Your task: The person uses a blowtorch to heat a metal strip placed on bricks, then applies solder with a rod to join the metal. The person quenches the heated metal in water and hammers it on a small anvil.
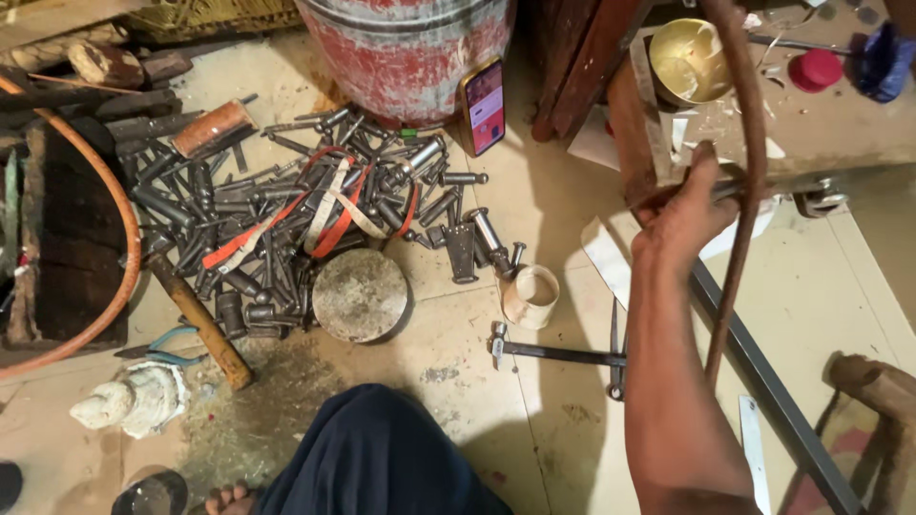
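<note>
The right hand (682, 205) reaches forward from the lower right of the view, forearm extended, and its fingers (704, 160) are closed around a rusty, curved metal rod (747, 143). The rod runs from the top edge of the view down past the hand and ends near the forearm. The grip lies just in front of the edge of a low worktop (821, 133) and beside a reddish-brown wooden block (634, 133) that stands at that edge. The left hand is not in view.

On the worktop stand a brass-coloured bowl (687, 59), a red cap (816, 69) and a blue object (883, 59) (its kind cannot be told). Scraps of white paper (611, 257) lie under and below the hand.

On the floor (458, 381), well apart from the hand to the left, lies a heap of dark metal punches and bolts (248, 219) with an orange-and-white strap (324, 210) draped over it. A round metal disc (361, 296) rests at the heap's near edge, and a wooden-handled hammer (196, 315) lies to the left of the disc. A small white cup (531, 298) sits between the disc and the forearm, with a second hammer with a metal handle (558, 353) lying just below it. A phone (483, 105) with a lit screen leans against a worn red drum (405, 52). Blue-handled pliers (162, 348) and a bundle of white cloth (134, 401) lie at the lower left. A long grey metal bar (773, 391) runs diagonally under the forearm. The person's dark-clothed knee (377, 453) fills the bottom centre.
</note>
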